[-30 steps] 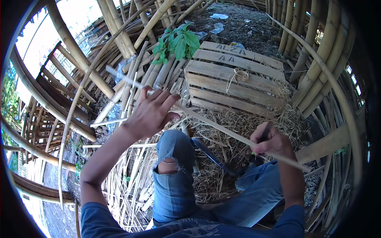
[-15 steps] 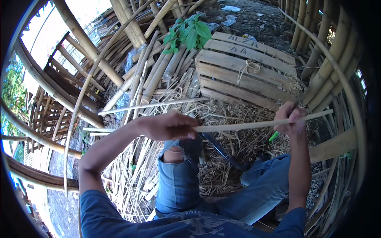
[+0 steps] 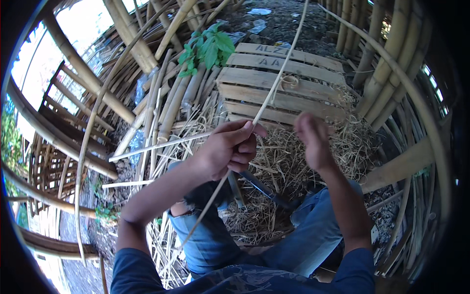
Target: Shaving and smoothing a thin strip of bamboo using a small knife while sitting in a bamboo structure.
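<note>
The left hand [image 3: 231,151] grips a long, thin, pale bamboo strip [image 3: 277,83], which slants in view across the near and far edges of a brown slatted wooden crate [image 3: 245,77]. The right hand [image 3: 316,144] hovers near that near edge, too blurred to tell its grip.

We see daylight glaring white far left of the left hand [image 3: 231,148], shade around it, motion blur across the right hand [image 3: 313,139] and, farther right, distortion-bowed bamboo poles [image 3: 398,41].

Leafy plant [image 3: 210,51] near slatted crate [image 3: 260,81]; pale plastic scraps [image 3: 258,26] on dark ground [image 3: 281,30].
</note>
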`<state>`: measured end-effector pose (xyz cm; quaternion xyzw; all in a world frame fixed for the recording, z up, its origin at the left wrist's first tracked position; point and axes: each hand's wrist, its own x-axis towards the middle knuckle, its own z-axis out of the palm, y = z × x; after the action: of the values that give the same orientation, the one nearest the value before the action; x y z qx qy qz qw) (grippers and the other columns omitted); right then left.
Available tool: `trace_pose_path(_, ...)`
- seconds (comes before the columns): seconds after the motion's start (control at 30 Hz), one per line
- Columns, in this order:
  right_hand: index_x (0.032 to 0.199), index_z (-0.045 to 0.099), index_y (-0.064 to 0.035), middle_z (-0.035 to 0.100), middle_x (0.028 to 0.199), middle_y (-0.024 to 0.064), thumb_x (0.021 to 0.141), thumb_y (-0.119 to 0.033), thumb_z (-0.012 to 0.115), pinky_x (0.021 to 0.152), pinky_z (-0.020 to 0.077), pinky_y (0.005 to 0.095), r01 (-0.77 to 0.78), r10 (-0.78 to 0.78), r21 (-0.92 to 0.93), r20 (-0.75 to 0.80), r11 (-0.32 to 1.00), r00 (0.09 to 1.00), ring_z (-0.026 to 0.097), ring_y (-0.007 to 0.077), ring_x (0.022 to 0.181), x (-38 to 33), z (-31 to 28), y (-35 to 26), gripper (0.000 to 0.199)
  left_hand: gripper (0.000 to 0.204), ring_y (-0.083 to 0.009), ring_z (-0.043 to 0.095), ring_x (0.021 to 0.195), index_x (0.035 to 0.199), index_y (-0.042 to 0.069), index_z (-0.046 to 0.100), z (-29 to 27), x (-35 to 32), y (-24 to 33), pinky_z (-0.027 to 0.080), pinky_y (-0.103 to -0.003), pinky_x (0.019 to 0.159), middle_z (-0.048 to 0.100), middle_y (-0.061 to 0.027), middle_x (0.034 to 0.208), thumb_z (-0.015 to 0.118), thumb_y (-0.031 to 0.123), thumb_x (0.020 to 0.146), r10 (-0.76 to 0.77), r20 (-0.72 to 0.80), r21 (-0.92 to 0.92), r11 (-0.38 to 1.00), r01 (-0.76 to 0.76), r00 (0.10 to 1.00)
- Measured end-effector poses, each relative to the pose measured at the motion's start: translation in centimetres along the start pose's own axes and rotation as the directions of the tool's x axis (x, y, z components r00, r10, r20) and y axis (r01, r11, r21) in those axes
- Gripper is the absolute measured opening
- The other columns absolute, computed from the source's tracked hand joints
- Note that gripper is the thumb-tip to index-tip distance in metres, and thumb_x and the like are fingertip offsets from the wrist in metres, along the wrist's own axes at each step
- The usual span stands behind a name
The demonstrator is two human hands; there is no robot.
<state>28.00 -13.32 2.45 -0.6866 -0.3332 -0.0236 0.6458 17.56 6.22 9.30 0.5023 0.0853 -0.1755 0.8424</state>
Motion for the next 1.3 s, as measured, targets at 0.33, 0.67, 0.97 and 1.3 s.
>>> trace_pose_path(0.33, 0.079, 0.049, -0.0035, 0.053, 0.056, 0.0133, 0.092, -0.033, 0.047, 0.047, 0.0422, 0.0408, 0.249, -0.14, -0.396, 0.284, 0.884, 0.949, 0.057, 0.0343, 0.052, -1.8, 3.0, -1.3, 0.032, 0.018, -0.0069, 0.031, 0.04, 0.088, 0.011, 0.045, 0.3, 2.4, -3.7, 0.021, -0.021, 0.035, 0.039, 0.0001, 0.058, 0.038, 0.025, 0.097, -0.033, -0.029, -0.11, 0.993, 0.029, 0.999)
trace_pose_path(0.67, 0.072, 0.046, -0.004, 0.048, 0.052, 0.0083, 0.092, -0.037, 0.046, 0.043, 0.0435, 0.0364, 0.479, -0.334, -0.588, 0.344, 0.652, 0.878, 0.055, 0.0263, 0.046, -0.3, 3.4, -0.4, 0.038, 0.015, -0.0053, 0.027, 0.04, 0.085, 0.012, 0.045, 0.1, 2.8, -4.9, 0.02, -0.02, 0.035, 0.034, 0.0028, 0.055, 0.04, 0.021, 0.096, 0.02, -0.085, -0.198, 0.98, -0.037, 0.996)
trace_pose_path(0.97, 0.075, 0.046, -0.006, 0.049, 0.051, 0.0088, 0.095, -0.034, 0.041, 0.038, 0.0396, 0.0362, 0.28, -0.28, -0.788, 0.142, 0.548, 0.949, 0.052, 0.0258, 0.04, 2.0, 1.0, 0.4, 0.035, 0.022, -0.0053, 0.024, 0.04, 0.081, 0.009, 0.044, 0.3, 2.7, -5.5, 0.019, -0.021, 0.036, 0.028, 0.0041, 0.054, 0.04, 0.025, 0.097, 0.072, -0.072, -0.129, 0.988, -0.081, 0.995)
trace_pose_path(1.3, 0.069, 0.046, -0.0037, 0.051, 0.053, 0.0111, 0.09, -0.032, 0.05, 0.041, 0.0434, 0.0368, 0.437, -0.288, -0.538, 0.34, 0.721, 0.895, 0.056, 0.0278, 0.045, -0.8, 3.8, -0.4, 0.035, 0.011, -0.0037, 0.027, 0.042, 0.088, 0.012, 0.046, 0.2, 2.3, -5.3, 0.02, -0.02, 0.038, 0.031, 0.0047, 0.056, 0.038, 0.013, 0.095, 0.065, -0.128, -0.118, 0.99, -0.08, 0.99)
